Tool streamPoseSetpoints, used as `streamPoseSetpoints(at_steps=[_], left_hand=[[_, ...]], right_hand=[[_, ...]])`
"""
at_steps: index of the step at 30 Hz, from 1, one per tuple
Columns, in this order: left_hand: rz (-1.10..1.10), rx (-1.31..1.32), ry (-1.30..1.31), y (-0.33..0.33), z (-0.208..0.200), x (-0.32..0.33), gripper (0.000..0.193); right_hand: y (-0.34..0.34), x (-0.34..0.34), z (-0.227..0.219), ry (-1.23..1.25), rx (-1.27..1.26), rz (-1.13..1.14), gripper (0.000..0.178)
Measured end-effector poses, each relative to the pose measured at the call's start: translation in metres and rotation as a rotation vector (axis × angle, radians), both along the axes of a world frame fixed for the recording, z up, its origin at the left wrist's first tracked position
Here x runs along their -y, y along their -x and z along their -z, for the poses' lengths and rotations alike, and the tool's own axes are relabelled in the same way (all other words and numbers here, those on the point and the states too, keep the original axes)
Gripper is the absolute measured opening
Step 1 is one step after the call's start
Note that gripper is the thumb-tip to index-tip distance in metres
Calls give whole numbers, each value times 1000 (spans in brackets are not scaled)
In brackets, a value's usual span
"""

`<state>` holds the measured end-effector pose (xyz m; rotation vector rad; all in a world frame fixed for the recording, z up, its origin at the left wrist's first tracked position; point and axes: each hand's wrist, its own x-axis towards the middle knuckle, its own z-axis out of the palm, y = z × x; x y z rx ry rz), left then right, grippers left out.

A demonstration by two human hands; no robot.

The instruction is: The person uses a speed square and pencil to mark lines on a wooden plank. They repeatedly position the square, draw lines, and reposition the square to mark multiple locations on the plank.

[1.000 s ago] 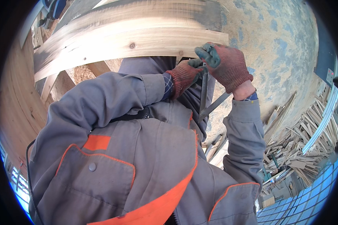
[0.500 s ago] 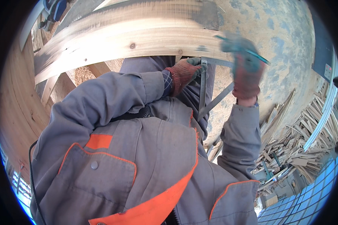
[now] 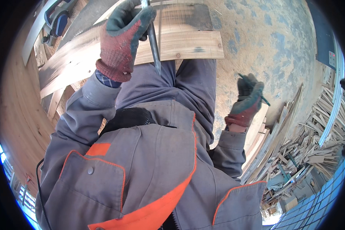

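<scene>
My left hand (image 3: 122,42), in a red and dark grey-green glove, is raised over the left part of a pale wooden board (image 3: 203,40). It grips a metal angle ruler (image 3: 154,48) near its upper end; one leg slants down to a point above my thigh, and a second thin leg shows edge-on beside it. Some of the ruler is hidden by the glove or cut off by the top rim. My right hand (image 3: 248,97), gloved alike, is closed around a thin green pencil (image 3: 265,101), off to the right of my legs and apart from the board.
A wide wooden plank (image 3: 19,103) runs along the left. A blue and black power tool (image 3: 57,23) lies at the upper left. To the right, a heap of wood offcuts (image 3: 314,134) lies on the dusty floor (image 3: 272,42), with long strips (image 3: 278,134) nearer me.
My left hand has lifted the angle ruler off the board's near edge, moving up and left. My right hand has drawn back toward me from the board's end, still with the pencil.
</scene>
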<state>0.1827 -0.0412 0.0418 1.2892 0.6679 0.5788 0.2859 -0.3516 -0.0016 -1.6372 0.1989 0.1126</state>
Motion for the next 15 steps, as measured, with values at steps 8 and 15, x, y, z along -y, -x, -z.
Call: streamPoseSetpoints(at_steps=[8, 15], left_hand=[[-206, -120, 440, 17, 116, 21, 27], [-117, -34, 686, 46, 166, 22, 30]], right_hand=[[36, -24, 28, 38, -81, -277, 38], [47, -49, 64, 218, -487, -477, 24]])
